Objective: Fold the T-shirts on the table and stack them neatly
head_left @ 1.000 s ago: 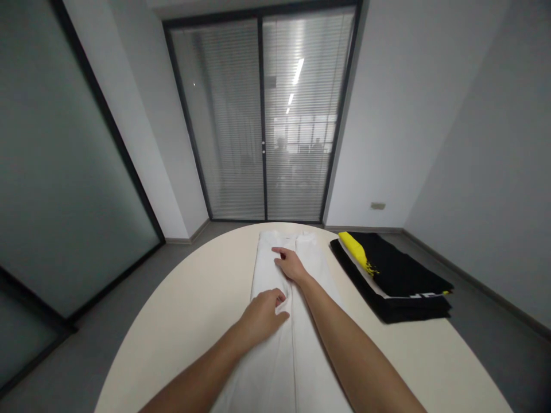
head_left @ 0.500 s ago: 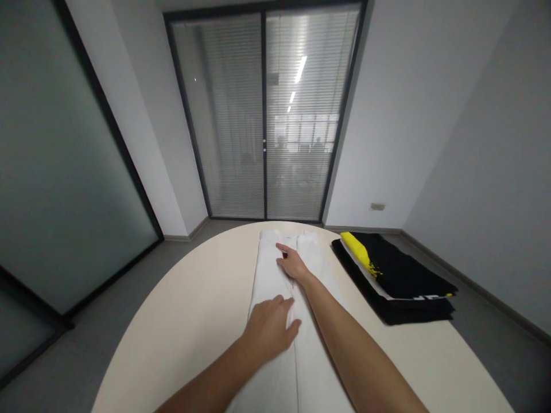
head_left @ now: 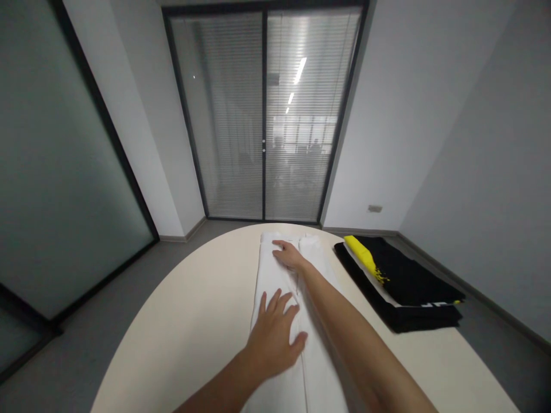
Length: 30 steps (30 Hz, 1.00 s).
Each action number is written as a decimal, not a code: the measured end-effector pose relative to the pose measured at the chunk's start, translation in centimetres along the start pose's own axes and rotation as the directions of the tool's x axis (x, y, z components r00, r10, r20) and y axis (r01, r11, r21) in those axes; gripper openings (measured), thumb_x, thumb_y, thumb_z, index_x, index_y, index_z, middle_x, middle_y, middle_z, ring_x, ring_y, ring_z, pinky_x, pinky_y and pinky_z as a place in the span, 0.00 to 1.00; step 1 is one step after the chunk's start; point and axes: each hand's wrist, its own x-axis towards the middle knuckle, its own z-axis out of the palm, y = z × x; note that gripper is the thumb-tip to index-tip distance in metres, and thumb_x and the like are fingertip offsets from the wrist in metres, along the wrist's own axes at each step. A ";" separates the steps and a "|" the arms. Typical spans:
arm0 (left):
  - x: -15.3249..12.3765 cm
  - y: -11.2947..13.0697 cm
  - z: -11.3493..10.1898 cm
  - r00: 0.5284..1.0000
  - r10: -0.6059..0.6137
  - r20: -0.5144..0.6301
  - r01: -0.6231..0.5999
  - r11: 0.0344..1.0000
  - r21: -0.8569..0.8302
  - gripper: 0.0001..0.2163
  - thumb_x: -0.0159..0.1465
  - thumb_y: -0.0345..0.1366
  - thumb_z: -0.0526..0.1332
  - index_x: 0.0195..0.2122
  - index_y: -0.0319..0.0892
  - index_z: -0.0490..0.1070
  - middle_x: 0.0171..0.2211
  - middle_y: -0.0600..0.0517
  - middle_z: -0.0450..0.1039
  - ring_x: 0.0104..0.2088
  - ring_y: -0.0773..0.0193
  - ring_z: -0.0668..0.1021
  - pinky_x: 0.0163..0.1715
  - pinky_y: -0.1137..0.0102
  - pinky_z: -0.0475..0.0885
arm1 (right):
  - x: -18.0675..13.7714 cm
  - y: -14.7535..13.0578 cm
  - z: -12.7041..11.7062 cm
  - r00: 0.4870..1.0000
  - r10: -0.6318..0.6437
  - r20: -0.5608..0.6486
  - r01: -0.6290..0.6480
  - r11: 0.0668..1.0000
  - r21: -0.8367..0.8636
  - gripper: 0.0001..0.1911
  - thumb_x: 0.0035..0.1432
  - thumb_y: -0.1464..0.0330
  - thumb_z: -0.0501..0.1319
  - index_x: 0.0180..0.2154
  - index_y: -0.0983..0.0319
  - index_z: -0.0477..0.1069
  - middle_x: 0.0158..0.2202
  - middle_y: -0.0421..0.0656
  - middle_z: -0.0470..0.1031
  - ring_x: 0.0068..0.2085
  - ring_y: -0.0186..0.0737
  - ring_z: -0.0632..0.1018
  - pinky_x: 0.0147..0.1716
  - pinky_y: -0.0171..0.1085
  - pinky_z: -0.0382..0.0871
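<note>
A white folded garment [head_left: 318,344], its exact kind hard to make out, lies lengthwise on the round table, with a seam or fold edge running down its middle. My left hand [head_left: 278,335] rests on its near part, palm down with the fingers spread. Farther up, close to the garment's far end, my right hand [head_left: 289,255] lies on the cloth with thumb and forefinger apart; its other fingers are partly hidden. Neither hand grips anything. My right forearm crosses over the garment's right side.
To the right, a stack of folded black clothes [head_left: 408,275] with a yellow and a white part sits on the cream round table [head_left: 185,321]. Beyond the table's far edge stands a glass partition [head_left: 264,115] with blinds. A frosted glass panel [head_left: 64,160] is on the left.
My left hand has spread its fingers and shifted slightly right on the cloth. My right hand has moved a little toward the garment's far end. The view has shifted slightly.
</note>
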 end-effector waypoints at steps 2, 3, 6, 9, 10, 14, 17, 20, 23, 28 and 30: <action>0.1 -0.1 0.1 1.000 -0.005 -0.003 0.005 1.000 -0.009 0.24 0.65 0.47 0.57 0.61 0.45 0.68 0.68 0.46 0.60 0.71 0.46 0.53 0.70 0.45 0.38 | 0.9 0.0 0.2 1.000 0.007 -0.029 -0.008 1.000 -0.020 0.27 0.53 0.73 0.63 0.56 0.64 0.74 0.55 0.49 0.77 0.54 0.45 0.78 0.60 0.45 0.66; 0.1 -0.1 0.1 1.000 -0.008 -0.007 0.008 1.000 -0.014 0.24 0.65 0.47 0.58 0.61 0.46 0.68 0.68 0.47 0.60 0.71 0.46 0.54 0.70 0.46 0.38 | 1.3 0.1 0.3 0.999 0.010 -0.046 -0.012 1.000 -0.028 0.26 0.53 0.73 0.62 0.56 0.65 0.74 0.55 0.50 0.77 0.54 0.45 0.78 0.59 0.44 0.67; 0.2 0.0 -0.1 1.000 -0.022 -0.015 0.021 0.999 -0.031 0.24 0.64 0.47 0.59 0.61 0.46 0.69 0.68 0.48 0.61 0.70 0.46 0.55 0.70 0.47 0.38 | 2.1 0.6 0.5 0.994 0.013 -0.108 -0.019 0.999 -0.050 0.26 0.55 0.73 0.60 0.56 0.64 0.74 0.55 0.49 0.77 0.54 0.43 0.78 0.59 0.42 0.67; 0.2 0.3 -0.5 0.999 -0.037 -0.017 0.036 0.998 -0.042 0.24 0.64 0.46 0.58 0.60 0.46 0.71 0.66 0.48 0.64 0.69 0.47 0.58 0.71 0.50 0.40 | 2.8 1.3 0.4 0.985 0.028 -0.172 -0.042 0.996 -0.081 0.27 0.55 0.74 0.58 0.57 0.63 0.74 0.56 0.48 0.76 0.55 0.43 0.77 0.61 0.42 0.65; 0.2 0.3 -0.6 0.999 -0.038 -0.013 0.037 0.998 -0.044 0.24 0.64 0.46 0.58 0.60 0.46 0.71 0.66 0.48 0.64 0.69 0.48 0.59 0.71 0.50 0.40 | 2.9 1.6 0.4 0.982 0.038 -0.186 -0.056 0.994 -0.094 0.27 0.55 0.74 0.57 0.56 0.64 0.74 0.56 0.49 0.76 0.55 0.43 0.77 0.61 0.42 0.64; -0.1 0.3 -0.5 0.999 -0.029 0.019 0.030 0.998 -0.049 0.28 0.64 0.48 0.58 0.64 0.44 0.67 0.69 0.47 0.57 0.71 0.46 0.54 0.71 0.50 0.40 | 3.4 2.6 0.3 0.981 0.060 -0.183 -0.086 0.987 -0.137 0.26 0.52 0.75 0.59 0.55 0.67 0.75 0.54 0.52 0.78 0.54 0.46 0.78 0.60 0.43 0.66; -0.2 0.3 -0.4 0.999 -0.019 0.038 0.021 0.998 -0.051 0.30 0.64 0.48 0.58 0.66 0.44 0.63 0.71 0.47 0.53 0.72 0.46 0.51 0.71 0.48 0.39 | 3.5 3.0 -0.3 0.984 0.055 -0.167 -0.084 0.981 -0.173 0.27 0.52 0.75 0.61 0.55 0.66 0.75 0.54 0.51 0.78 0.54 0.46 0.78 0.59 0.43 0.66; -0.1 0.3 -0.5 0.999 -0.019 0.049 0.022 0.998 -0.055 0.32 0.64 0.47 0.57 0.69 0.43 0.59 0.72 0.48 0.51 0.72 0.46 0.51 0.71 0.48 0.38 | 3.3 2.9 -1.3 0.990 0.037 -0.135 -0.067 0.973 -0.222 0.26 0.52 0.75 0.62 0.55 0.66 0.74 0.55 0.51 0.77 0.55 0.46 0.78 0.59 0.43 0.66; 0.3 0.4 -0.6 0.998 -0.056 0.039 0.058 0.997 -0.044 0.27 0.66 0.41 0.54 0.67 0.43 0.63 0.70 0.50 0.56 0.71 0.48 0.54 0.71 0.49 0.43 | 3.0 2.5 -2.2 0.996 -0.009 -0.091 -0.016 0.962 -0.272 0.26 0.57 0.72 0.60 0.58 0.67 0.71 0.59 0.51 0.74 0.59 0.43 0.75 0.60 0.41 0.65; 1.1 0.4 -0.3 0.995 -0.101 0.021 0.100 0.995 0.011 0.22 0.65 0.31 0.52 0.58 0.41 0.74 0.65 0.49 0.66 0.67 0.52 0.63 0.68 0.55 0.56 | 2.5 1.6 -2.6 1.000 -0.027 -0.013 0.020 0.920 -0.390 0.26 0.63 0.70 0.57 0.62 0.65 0.66 0.64 0.51 0.68 0.62 0.41 0.71 0.61 0.40 0.62; 1.0 0.4 -0.2 0.994 -0.104 0.024 0.103 0.994 0.017 0.22 0.64 0.31 0.51 0.57 0.42 0.74 0.64 0.49 0.67 0.67 0.53 0.64 0.68 0.56 0.57 | 2.0 1.2 -2.7 1.000 -0.005 0.023 0.015 0.892 -0.452 0.24 0.62 0.70 0.59 0.59 0.64 0.69 0.63 0.52 0.69 0.64 0.46 0.69 0.62 0.43 0.60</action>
